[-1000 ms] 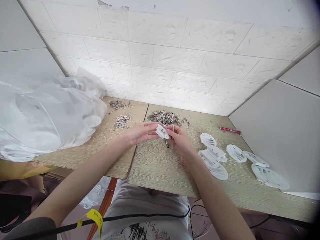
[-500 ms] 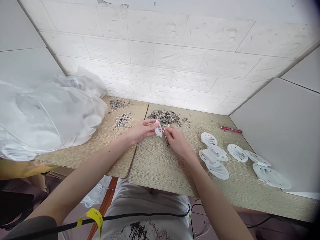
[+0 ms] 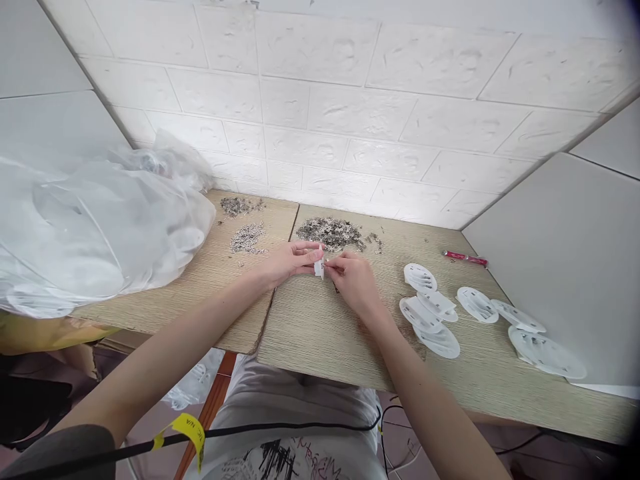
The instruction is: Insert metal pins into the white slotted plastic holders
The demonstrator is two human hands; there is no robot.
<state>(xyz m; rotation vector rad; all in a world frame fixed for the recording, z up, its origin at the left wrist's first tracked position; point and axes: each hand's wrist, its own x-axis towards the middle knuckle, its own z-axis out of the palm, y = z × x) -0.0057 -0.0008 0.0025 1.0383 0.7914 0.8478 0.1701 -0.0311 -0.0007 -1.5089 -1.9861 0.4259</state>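
Between its thumb and fingers my left hand [image 3: 295, 262] grips a white plastic disc [image 3: 319, 264], standing on edge above the table. My right hand [image 3: 351, 277] is pinched closed at the right face of that disc. Whatever sits in its fingertips is too small to make out. Just behind both hands lies a pile of small metal pieces [image 3: 330, 233], with a few strays [image 3: 374, 242] to its right. A dark bit of something shows under the right hand, mostly hidden.
Several similar white discs [image 3: 437, 341] lie at the right, some overlapping. A red pen-like object [image 3: 465, 258] rests near the right panel. Two smaller heaps of metal parts [image 3: 247, 238] sit at left, beside a large plastic bag [image 3: 110, 227]. A white brick-pattern wall [image 3: 360, 113] closes the back.
The disc has turned more edge-on and shifted slightly to the right with my left hand. My right fingertips remain at its face, now covering more of the dark bit beneath.
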